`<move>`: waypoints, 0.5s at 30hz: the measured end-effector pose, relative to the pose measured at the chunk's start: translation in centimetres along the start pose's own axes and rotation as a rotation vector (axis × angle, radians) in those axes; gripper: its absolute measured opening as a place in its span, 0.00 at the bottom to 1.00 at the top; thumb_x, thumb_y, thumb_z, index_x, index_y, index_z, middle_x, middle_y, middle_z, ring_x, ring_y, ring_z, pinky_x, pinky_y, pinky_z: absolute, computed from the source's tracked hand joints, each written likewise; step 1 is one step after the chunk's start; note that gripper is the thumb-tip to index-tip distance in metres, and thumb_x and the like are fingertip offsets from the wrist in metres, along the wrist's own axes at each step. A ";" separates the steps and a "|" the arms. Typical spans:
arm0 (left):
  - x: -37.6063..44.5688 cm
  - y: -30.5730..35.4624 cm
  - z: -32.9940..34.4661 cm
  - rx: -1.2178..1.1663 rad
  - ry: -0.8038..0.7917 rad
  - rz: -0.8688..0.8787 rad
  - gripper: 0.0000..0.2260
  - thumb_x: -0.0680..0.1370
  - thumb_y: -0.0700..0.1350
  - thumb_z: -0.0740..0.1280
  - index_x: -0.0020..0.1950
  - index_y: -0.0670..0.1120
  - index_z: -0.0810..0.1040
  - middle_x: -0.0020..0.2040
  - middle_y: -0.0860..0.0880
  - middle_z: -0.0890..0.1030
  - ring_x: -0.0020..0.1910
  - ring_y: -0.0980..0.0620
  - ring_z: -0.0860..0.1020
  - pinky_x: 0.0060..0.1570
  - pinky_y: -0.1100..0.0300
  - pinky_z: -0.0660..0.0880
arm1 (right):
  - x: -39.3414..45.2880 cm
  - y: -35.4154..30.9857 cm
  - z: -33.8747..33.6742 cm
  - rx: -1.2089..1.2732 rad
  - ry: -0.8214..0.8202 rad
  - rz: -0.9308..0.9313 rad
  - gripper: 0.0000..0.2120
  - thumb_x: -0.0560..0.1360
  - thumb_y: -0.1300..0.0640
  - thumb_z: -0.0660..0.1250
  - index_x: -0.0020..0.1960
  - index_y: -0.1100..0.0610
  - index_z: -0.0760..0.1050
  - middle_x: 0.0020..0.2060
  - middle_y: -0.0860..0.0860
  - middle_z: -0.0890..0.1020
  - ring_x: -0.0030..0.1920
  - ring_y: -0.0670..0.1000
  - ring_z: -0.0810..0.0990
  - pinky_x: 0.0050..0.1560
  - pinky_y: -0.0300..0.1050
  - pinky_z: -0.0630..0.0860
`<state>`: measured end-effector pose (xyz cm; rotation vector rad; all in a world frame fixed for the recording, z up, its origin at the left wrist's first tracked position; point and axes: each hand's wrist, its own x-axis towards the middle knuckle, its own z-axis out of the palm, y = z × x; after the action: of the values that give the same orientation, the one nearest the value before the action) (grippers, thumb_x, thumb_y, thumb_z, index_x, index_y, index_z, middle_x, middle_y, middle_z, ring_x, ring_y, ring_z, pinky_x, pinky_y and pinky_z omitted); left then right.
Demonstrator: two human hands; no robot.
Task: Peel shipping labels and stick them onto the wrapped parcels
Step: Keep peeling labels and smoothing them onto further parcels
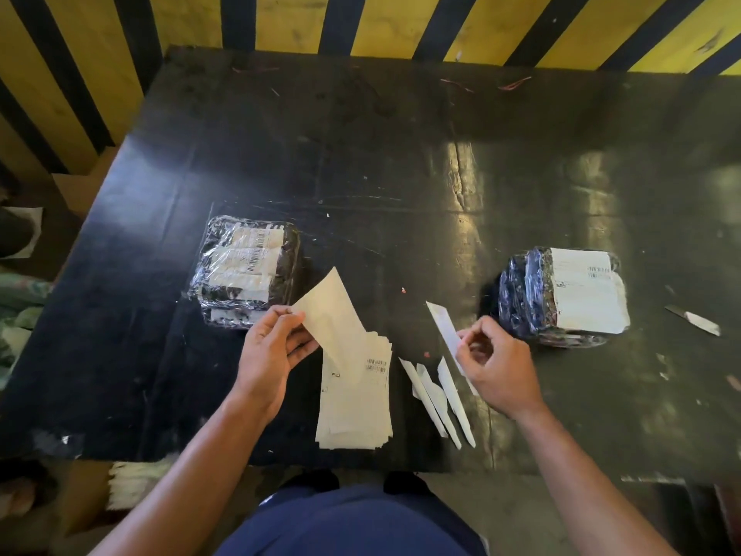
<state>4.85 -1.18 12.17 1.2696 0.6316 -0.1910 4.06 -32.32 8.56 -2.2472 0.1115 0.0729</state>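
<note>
Beside the label stack (355,399), the left hand (269,361) is pinching a peeled label (331,319) while the right hand (497,365) is pinching its backing strip (445,329); holding the label by its edge should be keeping the adhesive clean.

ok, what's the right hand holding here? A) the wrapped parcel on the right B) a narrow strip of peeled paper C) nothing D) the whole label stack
B: the right hand pinches a narrow white strip in its fingers, while the label stack lies on the table and the right parcel sits untouched beside it.
</note>
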 end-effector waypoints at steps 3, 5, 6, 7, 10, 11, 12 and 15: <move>-0.3 -0.8 0.7 0.037 -0.008 -0.039 0.07 0.85 0.40 0.64 0.48 0.45 0.75 0.52 0.44 0.87 0.53 0.46 0.86 0.54 0.52 0.81 | -0.8 3.0 3.3 -0.108 -0.016 0.079 0.10 0.77 0.58 0.73 0.41 0.50 0.73 0.40 0.43 0.87 0.37 0.40 0.85 0.38 0.45 0.84; -0.5 -1.2 0.9 0.053 -0.001 -0.060 0.07 0.85 0.40 0.64 0.48 0.45 0.76 0.53 0.43 0.87 0.54 0.45 0.86 0.55 0.51 0.82 | -1.4 4.8 5.2 -0.158 -0.040 0.151 0.10 0.77 0.56 0.71 0.40 0.49 0.72 0.37 0.43 0.85 0.36 0.41 0.84 0.36 0.50 0.83; -0.6 -1.3 1.0 0.054 0.001 -0.067 0.08 0.85 0.40 0.64 0.47 0.45 0.76 0.52 0.44 0.87 0.53 0.45 0.86 0.55 0.51 0.82 | -1.7 5.6 5.9 -0.176 -0.057 0.178 0.09 0.76 0.55 0.70 0.40 0.49 0.71 0.36 0.43 0.84 0.37 0.43 0.83 0.35 0.49 0.82; -0.7 -1.4 1.0 0.054 0.001 -0.072 0.08 0.86 0.40 0.64 0.46 0.45 0.76 0.51 0.44 0.87 0.52 0.45 0.86 0.55 0.50 0.82 | -2.0 6.2 6.6 -0.193 -0.071 0.203 0.09 0.76 0.55 0.69 0.40 0.49 0.71 0.35 0.43 0.83 0.38 0.45 0.83 0.35 0.48 0.80; -0.9 -1.6 1.1 0.066 0.008 -0.084 0.08 0.86 0.40 0.64 0.47 0.45 0.76 0.53 0.43 0.86 0.53 0.44 0.86 0.58 0.48 0.82 | -2.7 7.5 7.6 -0.216 -0.049 0.300 0.08 0.75 0.56 0.70 0.39 0.51 0.72 0.36 0.44 0.82 0.38 0.48 0.82 0.32 0.42 0.72; -1.0 -1.6 1.1 0.069 0.012 -0.087 0.07 0.86 0.40 0.64 0.47 0.45 0.76 0.53 0.43 0.86 0.54 0.44 0.86 0.59 0.48 0.82 | -2.8 7.8 7.8 -0.215 -0.036 0.333 0.08 0.74 0.57 0.70 0.39 0.51 0.73 0.35 0.44 0.82 0.37 0.49 0.81 0.32 0.42 0.70; -1.0 -1.7 1.1 0.073 0.013 -0.090 0.07 0.86 0.41 0.64 0.48 0.45 0.76 0.54 0.43 0.86 0.54 0.44 0.86 0.59 0.48 0.82 | -2.9 8.1 8.0 -0.216 -0.031 0.359 0.07 0.74 0.56 0.70 0.39 0.51 0.73 0.35 0.45 0.82 0.37 0.50 0.81 0.32 0.42 0.70; -1.1 -1.7 1.2 0.067 0.009 -0.097 0.07 0.85 0.41 0.64 0.48 0.45 0.76 0.55 0.43 0.86 0.55 0.44 0.85 0.60 0.47 0.81 | -3.1 8.4 7.8 -0.254 -0.037 0.401 0.05 0.74 0.53 0.71 0.43 0.51 0.76 0.40 0.45 0.84 0.39 0.50 0.81 0.36 0.43 0.69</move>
<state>3.55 -3.05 11.56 1.3056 0.7001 -0.2886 0.00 -31.30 -2.58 -2.4430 0.5591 0.3617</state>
